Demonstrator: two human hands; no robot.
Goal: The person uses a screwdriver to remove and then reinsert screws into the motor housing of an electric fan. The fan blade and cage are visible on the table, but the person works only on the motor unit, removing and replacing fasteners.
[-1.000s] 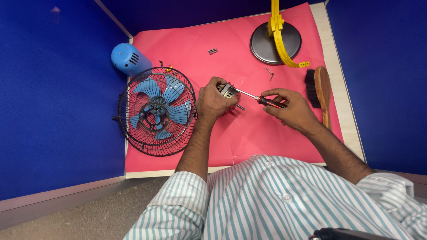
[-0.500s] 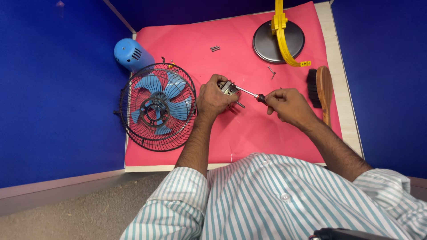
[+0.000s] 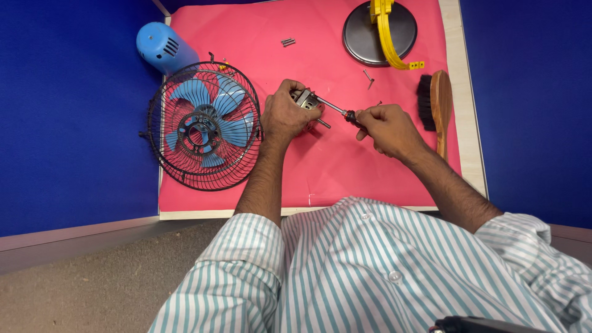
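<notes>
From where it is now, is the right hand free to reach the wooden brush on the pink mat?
Probably not at once: the right hand grips a screwdriver set into the motor part held by the left hand. The brush lies just beyond it, with bare mat between.

The fan cage (image 3: 200, 126) is lying at the mat's (image 3: 345, 166) left, the motor (image 3: 306, 100) is sitting in the left hand (image 3: 282, 114) beside it, the screwdriver (image 3: 338, 110) is bridging to the right hand (image 3: 388, 126), and the brush (image 3: 435, 102) is lying at the right edge.
</notes>
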